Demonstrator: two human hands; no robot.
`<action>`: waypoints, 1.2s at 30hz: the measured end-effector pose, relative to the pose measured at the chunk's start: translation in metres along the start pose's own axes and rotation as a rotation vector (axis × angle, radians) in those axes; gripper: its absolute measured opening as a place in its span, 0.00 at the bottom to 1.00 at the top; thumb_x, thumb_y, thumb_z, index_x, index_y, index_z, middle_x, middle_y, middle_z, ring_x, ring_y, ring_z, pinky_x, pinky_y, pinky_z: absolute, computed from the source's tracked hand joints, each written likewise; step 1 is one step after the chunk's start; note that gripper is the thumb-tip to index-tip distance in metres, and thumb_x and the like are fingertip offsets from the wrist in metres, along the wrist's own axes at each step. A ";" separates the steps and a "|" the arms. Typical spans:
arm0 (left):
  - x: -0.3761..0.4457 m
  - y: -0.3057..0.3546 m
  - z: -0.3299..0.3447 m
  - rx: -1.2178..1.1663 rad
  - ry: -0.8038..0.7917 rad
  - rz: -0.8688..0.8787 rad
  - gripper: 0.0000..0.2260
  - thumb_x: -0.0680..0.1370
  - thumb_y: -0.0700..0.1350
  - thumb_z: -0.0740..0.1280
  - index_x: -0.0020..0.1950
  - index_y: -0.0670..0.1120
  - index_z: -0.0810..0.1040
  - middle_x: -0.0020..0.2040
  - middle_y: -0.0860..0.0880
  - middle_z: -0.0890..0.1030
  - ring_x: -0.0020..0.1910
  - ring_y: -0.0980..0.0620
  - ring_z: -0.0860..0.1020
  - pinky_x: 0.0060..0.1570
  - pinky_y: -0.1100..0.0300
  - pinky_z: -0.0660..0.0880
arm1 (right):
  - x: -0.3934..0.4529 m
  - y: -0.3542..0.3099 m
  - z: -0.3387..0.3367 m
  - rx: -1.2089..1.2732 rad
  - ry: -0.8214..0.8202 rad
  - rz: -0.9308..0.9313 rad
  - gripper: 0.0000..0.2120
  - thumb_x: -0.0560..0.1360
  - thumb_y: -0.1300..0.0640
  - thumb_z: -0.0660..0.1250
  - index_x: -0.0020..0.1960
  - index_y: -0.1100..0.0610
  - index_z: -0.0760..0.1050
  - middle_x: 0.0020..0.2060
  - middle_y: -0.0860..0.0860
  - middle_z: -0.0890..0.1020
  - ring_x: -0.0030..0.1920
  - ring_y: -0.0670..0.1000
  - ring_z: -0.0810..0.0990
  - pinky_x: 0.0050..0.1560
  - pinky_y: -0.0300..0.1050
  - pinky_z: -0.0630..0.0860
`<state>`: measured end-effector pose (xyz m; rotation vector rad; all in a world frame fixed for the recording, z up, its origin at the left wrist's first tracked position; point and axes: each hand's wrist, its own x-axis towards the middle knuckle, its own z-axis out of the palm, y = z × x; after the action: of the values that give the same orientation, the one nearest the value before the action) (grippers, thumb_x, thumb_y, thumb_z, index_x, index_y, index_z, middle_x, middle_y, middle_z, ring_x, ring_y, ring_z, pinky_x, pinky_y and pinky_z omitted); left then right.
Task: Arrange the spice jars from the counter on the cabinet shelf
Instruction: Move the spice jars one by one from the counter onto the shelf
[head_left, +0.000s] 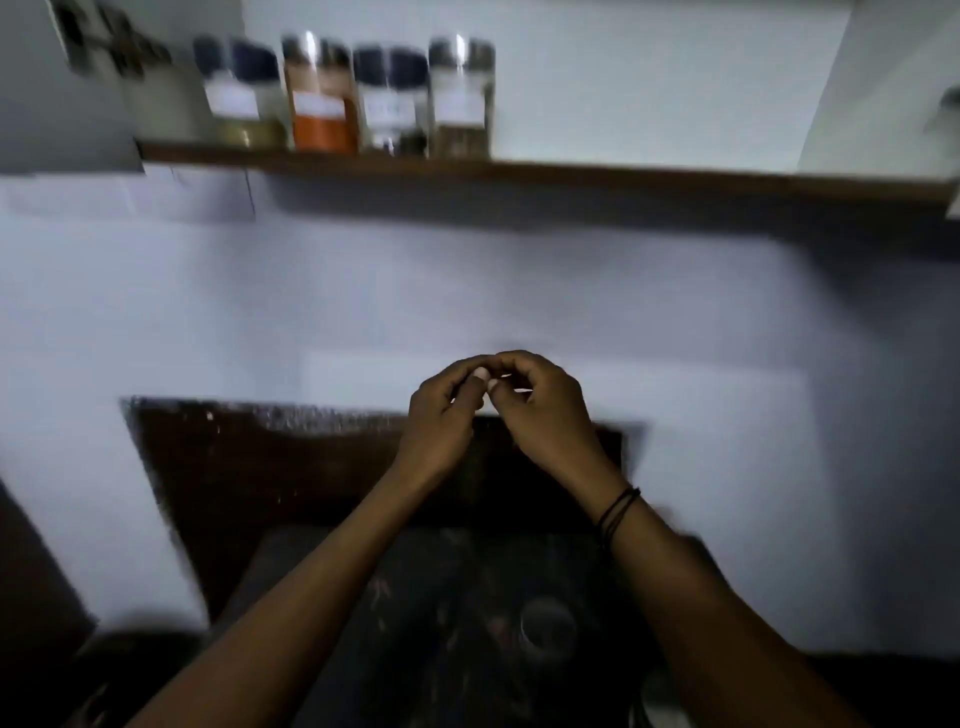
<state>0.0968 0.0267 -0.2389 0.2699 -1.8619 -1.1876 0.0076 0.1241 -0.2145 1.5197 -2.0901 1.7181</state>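
Several spice jars stand in a row at the left end of the brown cabinet shelf: a dark-lidded jar with yellowish contents, a jar of orange powder, a dark-lidded jar and a silver-lidded jar with brownish contents. My left hand and my right hand are together in front of me, well below the shelf, fingertips touching and fingers curled. Neither hand holds a jar. The picture is blurred and dim.
A dark counter with a sunken sink and its round drain lies under my arms. White wall tiles fill the space between counter and shelf. A white container sits at the shelf's far left. The shelf's right part is bare.
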 end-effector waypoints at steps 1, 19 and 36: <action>-0.024 -0.016 0.006 0.013 -0.021 -0.024 0.14 0.83 0.45 0.59 0.61 0.50 0.82 0.56 0.54 0.85 0.58 0.56 0.82 0.60 0.58 0.77 | -0.023 0.017 0.008 -0.007 -0.016 0.043 0.10 0.76 0.58 0.65 0.54 0.50 0.80 0.50 0.44 0.83 0.48 0.39 0.80 0.47 0.24 0.72; -0.290 -0.163 0.092 0.160 -0.538 -0.443 0.13 0.83 0.45 0.60 0.60 0.49 0.82 0.55 0.52 0.85 0.52 0.64 0.80 0.53 0.69 0.74 | -0.344 0.169 0.045 -0.599 -0.283 0.449 0.20 0.73 0.52 0.66 0.63 0.56 0.75 0.59 0.54 0.78 0.60 0.57 0.77 0.61 0.51 0.74; -0.294 -0.149 0.105 -0.171 -0.294 -0.819 0.18 0.86 0.47 0.55 0.53 0.41 0.83 0.48 0.42 0.85 0.48 0.46 0.83 0.48 0.53 0.79 | -0.347 0.168 0.020 -0.148 0.059 0.621 0.41 0.63 0.56 0.80 0.71 0.51 0.66 0.62 0.51 0.66 0.61 0.49 0.72 0.56 0.29 0.71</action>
<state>0.1490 0.1876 -0.5409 0.8541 -1.9318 -2.0113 0.0837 0.3148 -0.5409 0.8084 -2.7735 1.6622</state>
